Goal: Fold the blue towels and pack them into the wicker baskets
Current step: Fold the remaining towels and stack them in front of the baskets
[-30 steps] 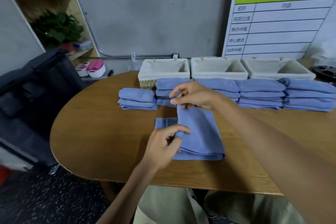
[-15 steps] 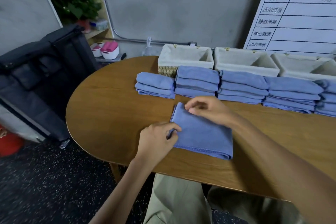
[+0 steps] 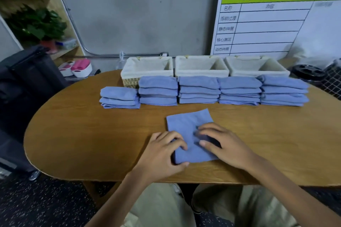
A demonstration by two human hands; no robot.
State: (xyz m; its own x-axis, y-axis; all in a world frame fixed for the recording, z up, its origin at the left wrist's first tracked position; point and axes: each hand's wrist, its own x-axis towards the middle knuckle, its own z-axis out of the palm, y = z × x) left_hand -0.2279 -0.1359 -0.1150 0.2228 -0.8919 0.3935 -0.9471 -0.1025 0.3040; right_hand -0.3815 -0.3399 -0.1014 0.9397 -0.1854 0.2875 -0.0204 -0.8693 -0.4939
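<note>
Nearest the worktop [image 3: 73, 134] edge, a folded blue towel [image 3: 188, 125] lies flat on the wood w/ both hands on it; left hand [image 3: 160, 153] sits at its near-left corner, fingers curled over the top and thumb under the near edge, so that grip is pinched on the cloth; right hand [image 3: 223, 143] lies on the towel's right half, fingers spread and fairly flat, pressing down, grip apart, not closed round anything; fingertips there look blurred. The towel's far corner pokes out beyond the hands, tilted a bit to the right.

Further back, a row of folded blue stacks runs left to right: a short stack [image 3: 120, 97] on the left, then four taller stacks [image 3: 221, 90] packed side by side, touching each other.

Right behind them, three wicker baskets [image 3: 201, 66] w/ pale cloth liners stand in a line along the far edge; no towels visible inside.

Beyond: a white board [image 3: 267, 29] w/ a green header leans on the grey wall at right; dark bag [image 3: 24, 83] at left; shelf unit w/ a green plant [image 3: 36, 24] back-left.
</note>
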